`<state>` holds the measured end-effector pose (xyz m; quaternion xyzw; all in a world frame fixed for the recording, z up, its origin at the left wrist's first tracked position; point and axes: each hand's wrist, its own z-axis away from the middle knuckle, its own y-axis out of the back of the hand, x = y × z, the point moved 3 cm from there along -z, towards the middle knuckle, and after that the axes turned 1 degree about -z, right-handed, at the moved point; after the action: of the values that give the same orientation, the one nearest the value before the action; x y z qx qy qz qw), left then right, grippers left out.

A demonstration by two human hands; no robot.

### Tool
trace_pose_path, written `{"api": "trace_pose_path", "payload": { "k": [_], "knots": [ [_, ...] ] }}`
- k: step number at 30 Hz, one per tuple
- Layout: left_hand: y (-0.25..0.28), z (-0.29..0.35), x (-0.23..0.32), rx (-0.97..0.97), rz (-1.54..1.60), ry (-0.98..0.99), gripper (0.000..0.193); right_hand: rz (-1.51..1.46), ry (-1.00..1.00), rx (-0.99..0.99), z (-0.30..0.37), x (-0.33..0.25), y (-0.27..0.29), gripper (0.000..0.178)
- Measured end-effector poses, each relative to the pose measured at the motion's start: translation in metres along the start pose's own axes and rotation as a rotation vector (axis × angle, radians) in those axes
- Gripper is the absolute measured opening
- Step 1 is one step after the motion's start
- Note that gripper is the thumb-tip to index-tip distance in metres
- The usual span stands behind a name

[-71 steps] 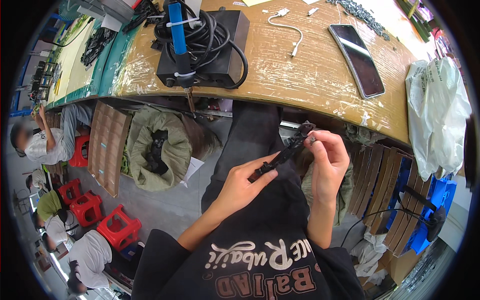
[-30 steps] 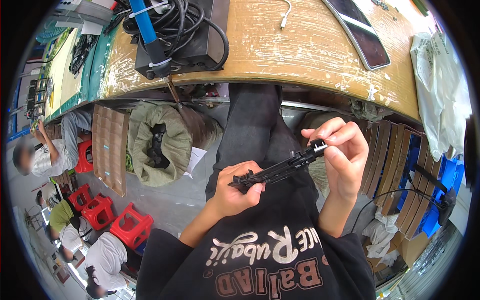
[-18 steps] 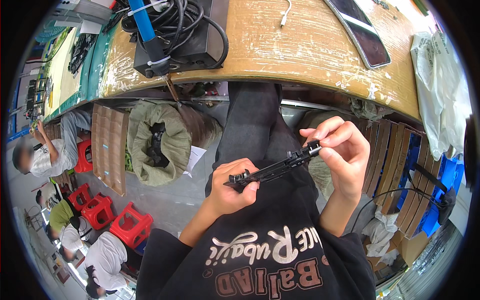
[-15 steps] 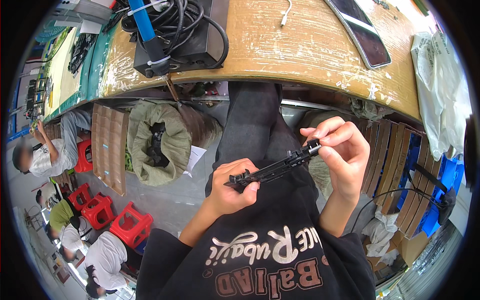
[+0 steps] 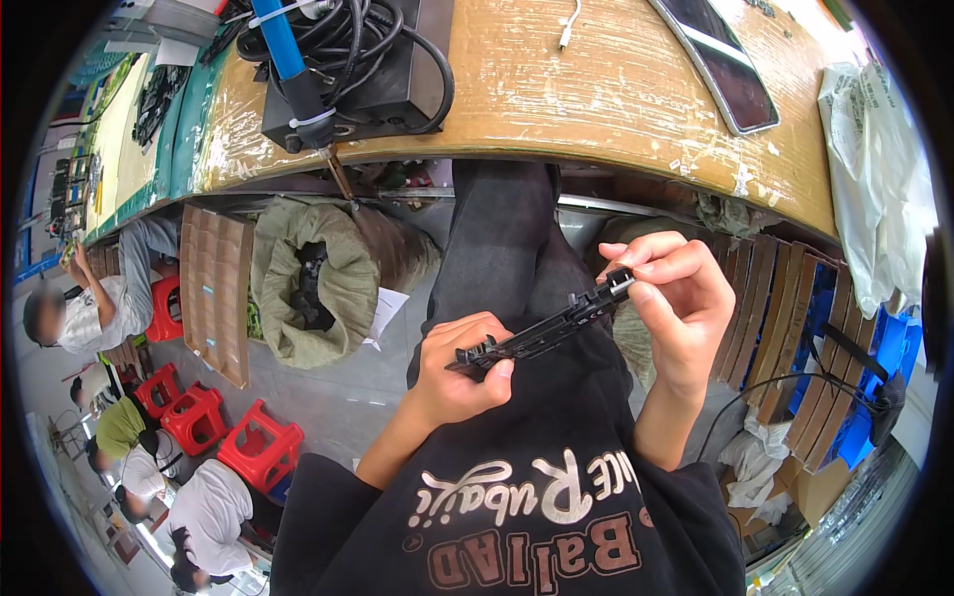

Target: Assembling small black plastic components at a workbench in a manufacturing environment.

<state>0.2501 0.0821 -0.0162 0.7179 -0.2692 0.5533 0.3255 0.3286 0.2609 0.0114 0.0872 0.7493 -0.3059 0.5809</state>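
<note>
Head view, far left: people sit among red stools (image 5: 258, 452) on the floor, well apart from the work.
Sack: an open green sack (image 5: 298, 283) of dark parts stands under the counter (image 5: 596, 99), beside a brown ribbed panel (image 5: 214, 288).
Counter top: a blue-handled soldering iron (image 5: 293, 65) lies across a black box with coiled cable (image 5: 388, 50); a dark phone (image 5: 725, 60) lies further right, and white plastic bags (image 5: 879, 169) hang at the right end.
Left hand: the left hand (image 5: 462, 372) grips the lower end of a long black plastic strip (image 5: 542, 333), fingers curled shut around it, thumb pressed on top.
Strip: it slants up to the right over the lap, below the counter edge, held clear of everything else.
Right hand: the right hand (image 5: 676, 308) pinches the strip's upper tip between thumb and forefinger, the other fingers loosely bent above.
Just changed: against half a second ago almost nothing has moved; both grips look settled, so the strip seems held steady for handling at its upper tip.
Against the earliest frame: the strip was then raised nearer the counter edge and steeper; now it sits lower and flatter, hands further apart.
</note>
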Motion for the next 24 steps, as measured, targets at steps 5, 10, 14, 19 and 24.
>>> {"api": "trace_pose_path", "payload": {
  "k": [5,10,14,19,24],
  "knots": [
    [0.001,0.001,0.0,0.007,-0.008,-0.009,0.011,-0.018,0.008,-0.007,0.001,0.003,-0.002,0.014],
    [0.004,0.001,-0.001,0.011,-0.011,-0.003,0.011,-0.031,-0.015,0.011,-0.001,0.007,-0.004,0.013],
    [0.004,0.002,-0.001,0.014,-0.018,-0.022,0.011,-0.08,-0.024,0.014,0.0,0.011,-0.005,0.013],
    [0.007,0.004,-0.003,0.04,-0.017,-0.006,0.011,-0.046,-0.013,0.0,0.0,0.01,-0.006,0.013],
    [-0.004,0.008,-0.007,-0.453,0.561,0.24,0.027,-0.133,0.004,-0.004,-0.002,0.007,-0.003,0.017]
  ]
}}
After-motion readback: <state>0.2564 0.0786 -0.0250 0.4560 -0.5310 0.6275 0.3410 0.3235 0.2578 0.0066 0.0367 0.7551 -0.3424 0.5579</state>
